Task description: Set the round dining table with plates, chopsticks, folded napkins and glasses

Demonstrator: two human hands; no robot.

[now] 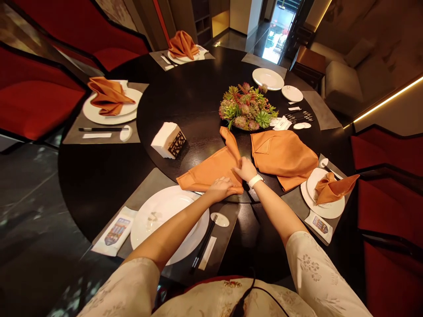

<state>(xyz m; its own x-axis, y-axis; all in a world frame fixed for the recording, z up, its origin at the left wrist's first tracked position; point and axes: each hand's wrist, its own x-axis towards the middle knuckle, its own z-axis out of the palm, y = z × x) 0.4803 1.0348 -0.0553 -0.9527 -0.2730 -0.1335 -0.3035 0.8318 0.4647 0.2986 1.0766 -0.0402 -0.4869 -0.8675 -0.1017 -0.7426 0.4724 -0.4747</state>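
A partly folded orange cloth napkin (211,167) lies on the dark turntable, its far corner twisted up. My left hand (219,189) is closed on the napkin's near folded edge, its fingertips partly hidden. At the right edge of the cloth, my right hand (246,169) grips a fold with bent fingers; its wrist wears a white band. Right of that hand lies a pile of orange napkins (284,154). Below my left forearm sits a large white plate (165,211) on a grey placemat, beside black chopsticks (205,242) and a small white rest (220,219).
A white tissue holder (168,140) and a succulent centrepiece (246,108) stand on the turntable. Folded napkins sit on plates at the left (110,96), back (183,45) and right (333,189). Stacked plates (267,78) and small tableware lie farther back. Red chairs (390,204) surround the table.
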